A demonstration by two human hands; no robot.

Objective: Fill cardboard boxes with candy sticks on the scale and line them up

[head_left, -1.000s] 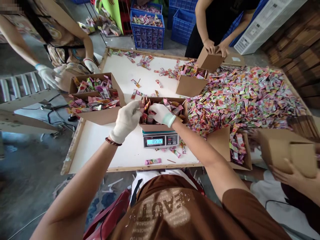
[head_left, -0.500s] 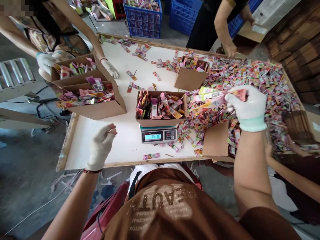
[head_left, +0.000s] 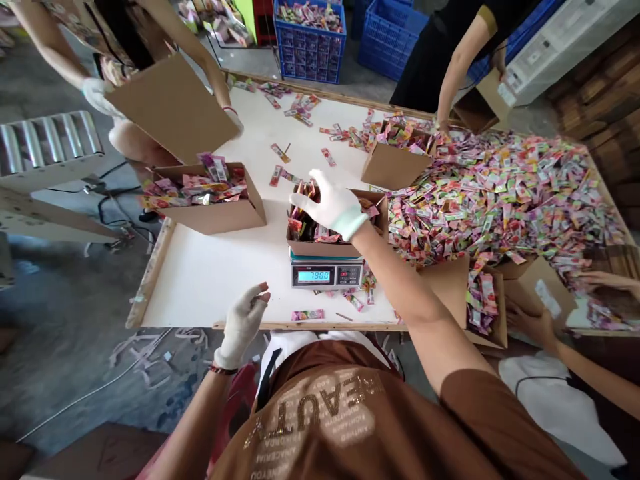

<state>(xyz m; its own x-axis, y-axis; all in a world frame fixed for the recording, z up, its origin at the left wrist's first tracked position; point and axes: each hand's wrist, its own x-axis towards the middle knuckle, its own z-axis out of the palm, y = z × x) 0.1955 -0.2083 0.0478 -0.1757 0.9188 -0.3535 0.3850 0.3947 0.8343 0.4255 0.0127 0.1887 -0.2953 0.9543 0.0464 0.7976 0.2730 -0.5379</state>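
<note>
My right hand (head_left: pixel 330 203), in a white glove, is over an open cardboard box (head_left: pixel 325 249) filled with small wrapped sachets. Its fingers are spread and hold nothing I can see. The box rests on a digital scale (head_left: pixel 327 273) with a lit blue display. Lower left of the scale, my left hand (head_left: pixel 243 327) hovers near the table's front edge. It wears a glove with bare fingertips, and its fingers are loosely bent and apart, with nothing between them. A single pink sachet (head_left: pixel 307 315) lies in front of the scale.
A big heap of sachets (head_left: pixel 500 193) covers the table's right side. Filled boxes stand at the left (head_left: pixel 210 217), the back (head_left: pixel 397 165) and the right front (head_left: pixel 500 310). Co-workers' hands are at the left, back and right; one person at the left holds a tilted box (head_left: pixel 173 110).
My right hand has moved left from the heap to above the box, and the sachets it held are gone from it. My left hand shifted right and down. The scale's reading rose. The co-worker's box tilted up.
</note>
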